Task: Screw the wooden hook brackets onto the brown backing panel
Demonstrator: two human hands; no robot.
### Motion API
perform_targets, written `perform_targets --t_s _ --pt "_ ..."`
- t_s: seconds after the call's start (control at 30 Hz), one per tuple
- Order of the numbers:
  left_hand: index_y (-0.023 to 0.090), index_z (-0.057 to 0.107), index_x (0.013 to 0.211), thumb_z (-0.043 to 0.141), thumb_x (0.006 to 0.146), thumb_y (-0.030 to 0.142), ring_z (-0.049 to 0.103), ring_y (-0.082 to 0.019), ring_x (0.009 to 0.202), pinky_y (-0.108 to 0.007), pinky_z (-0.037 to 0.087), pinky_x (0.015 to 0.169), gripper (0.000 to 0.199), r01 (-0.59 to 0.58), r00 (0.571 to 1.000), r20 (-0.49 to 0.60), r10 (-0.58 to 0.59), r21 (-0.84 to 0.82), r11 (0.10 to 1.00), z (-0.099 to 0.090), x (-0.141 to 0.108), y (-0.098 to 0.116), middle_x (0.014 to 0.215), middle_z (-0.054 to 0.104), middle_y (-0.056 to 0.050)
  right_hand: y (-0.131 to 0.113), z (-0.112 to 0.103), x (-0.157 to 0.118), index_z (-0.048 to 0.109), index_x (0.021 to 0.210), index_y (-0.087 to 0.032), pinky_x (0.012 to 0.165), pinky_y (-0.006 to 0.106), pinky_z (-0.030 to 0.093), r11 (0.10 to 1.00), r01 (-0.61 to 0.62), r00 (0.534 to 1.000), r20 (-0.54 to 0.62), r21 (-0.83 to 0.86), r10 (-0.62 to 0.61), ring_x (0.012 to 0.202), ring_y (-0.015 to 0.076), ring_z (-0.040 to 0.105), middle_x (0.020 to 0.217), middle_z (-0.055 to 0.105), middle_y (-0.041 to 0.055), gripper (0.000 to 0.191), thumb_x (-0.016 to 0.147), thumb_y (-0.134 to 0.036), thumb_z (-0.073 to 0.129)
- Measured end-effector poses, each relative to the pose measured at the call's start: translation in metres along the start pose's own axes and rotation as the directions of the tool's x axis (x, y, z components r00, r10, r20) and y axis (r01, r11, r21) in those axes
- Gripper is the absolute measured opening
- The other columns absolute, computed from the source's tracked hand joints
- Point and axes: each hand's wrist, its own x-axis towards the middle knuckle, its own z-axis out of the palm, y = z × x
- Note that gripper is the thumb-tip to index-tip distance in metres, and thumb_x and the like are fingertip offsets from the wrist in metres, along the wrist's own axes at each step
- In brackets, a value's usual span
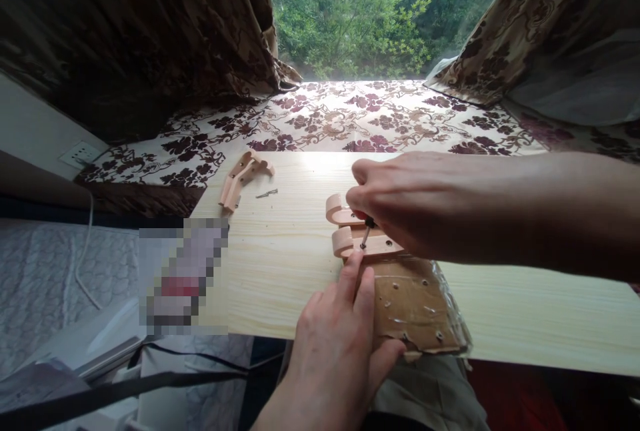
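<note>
My right hand (383, 191) is closed in a fist around a screwdriver, its handle mostly hidden. The screwdriver's thin metal shaft (367, 236) slants down to a hole in the nearer of two pale wooden hook-ended pieces (344, 242). The other hook-ended piece (336, 209) lies just behind it, partly covered by my right hand. Both rest at the far end of a brown cardboard slab (420, 304) with several holes. My left hand (333, 334) lies with fingers stretched along the slab's left side; its index fingertip is beside the screwdriver tip.
The pale wooden board (275, 271) spans the work area. At its far left lie curved wooden pieces (243, 181) and a few loose screws (267, 193). A blurred-out object (187, 277) sits at the left edge. Beyond is a flowered cloth ledge (340, 114) under a window.
</note>
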Motion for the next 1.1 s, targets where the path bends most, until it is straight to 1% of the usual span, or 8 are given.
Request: perform_targets --t_s 0.17,0.3,0.47,0.63,0.8,0.87,0.97,1.1 --pt "0.016 0.037 0.141 0.068 0.077 0.036 0.055 -0.031 0.116 -0.046 0.049 0.095 0.075 0.022 0.999 0.040 -0.022 0.009 1.000 -0.005 0.002 0.001 0.158 0.013 -0.010 -0.006 -0.005 0.005 0.055 0.070 -0.018 0.046 0.029 0.026 0.990 -0.138 0.987 0.078 -0.037 0.141 0.048 0.0104 0.035 0.062 0.051 0.0007 0.016 0.080 -0.008 0.048" --pt "0.016 0.036 0.142 0.068 0.077 0.036 0.052 -0.032 0.121 -0.047 0.047 0.098 0.076 0.020 1.000 0.013 -0.020 0.006 1.000 -0.001 0.000 0.001 0.157 0.013 -0.010 -0.009 -0.019 0.002 0.062 0.084 -0.017 0.052 0.029 0.032 0.990 -0.141 0.983 0.117 -0.006 0.141 0.060 0.0136 0.047 0.078 0.060 0.0042 0.014 0.080 -0.010 0.050" --pt "0.014 0.035 0.143 0.068 0.077 0.030 0.050 -0.032 0.124 -0.047 0.046 0.100 0.076 -0.009 1.000 -0.013 0.010 0.026 1.000 0.008 -0.003 -0.001 0.156 0.017 -0.011 -0.016 -0.029 0.000 0.056 0.068 -0.017 0.051 0.027 0.032 0.982 -0.187 0.953 0.246 0.025 0.175 0.053 0.0106 0.045 0.067 0.058 -0.0001 0.020 0.079 -0.003 0.049" --pt "0.014 0.037 0.142 0.068 0.077 0.030 0.050 -0.032 0.124 -0.047 0.045 0.100 0.074 0.008 1.000 -0.017 -0.008 0.023 1.000 0.005 -0.002 0.000 0.154 0.026 -0.012 -0.020 -0.016 0.005 0.051 0.064 -0.019 0.048 0.027 0.027 0.982 -0.190 0.975 0.117 -0.002 0.189 0.049 0.0112 0.039 0.062 0.057 -0.0007 0.020 0.079 -0.006 0.052" --pt "0.014 0.037 0.143 0.066 0.077 0.032 0.048 -0.032 0.126 -0.048 0.044 0.101 0.074 0.018 1.000 0.004 -0.018 0.029 0.999 0.002 -0.001 0.001 0.154 0.024 -0.012 -0.020 -0.010 0.009 0.051 0.059 -0.020 0.044 0.028 0.019 0.971 -0.228 0.967 0.102 -0.066 0.234 0.042 0.0103 0.025 0.052 0.051 -0.0018 0.021 0.073 -0.004 0.053" --pt "0.014 0.037 0.143 0.066 0.078 0.031 0.049 -0.032 0.125 -0.048 0.044 0.101 0.073 0.023 1.000 0.012 -0.023 0.030 0.999 0.001 -0.001 0.001 0.154 0.024 -0.012 -0.020 -0.012 0.008 0.054 0.062 -0.019 0.044 0.028 0.020 0.973 -0.222 0.968 0.105 -0.067 0.228 0.043 0.0105 0.026 0.054 0.052 -0.0015 0.019 0.076 -0.006 0.054" --pt "0.015 0.034 0.144 0.066 0.078 0.031 0.048 -0.032 0.126 -0.049 0.044 0.101 0.075 0.030 0.999 0.044 -0.031 0.029 0.999 -0.001 -0.001 0.002 0.155 0.022 -0.012 -0.019 -0.015 0.003 0.061 0.078 -0.017 0.048 0.027 0.026 0.990 -0.142 0.985 0.095 -0.006 0.142 0.052 0.0115 0.036 0.069 0.058 0.0017 0.012 0.082 -0.010 0.052" --pt "0.015 0.032 0.145 0.065 0.078 0.030 0.048 -0.032 0.125 -0.048 0.043 0.102 0.076 0.039 0.997 0.068 -0.040 0.016 0.999 -0.003 -0.001 0.003 0.156 0.018 -0.012 -0.015 -0.011 -0.001 0.062 0.087 -0.015 0.054 0.028 0.030 0.996 -0.040 0.997 0.062 0.083 0.035 0.061 0.0129 0.041 0.079 0.056 0.0049 0.018 0.088 -0.010 0.044"
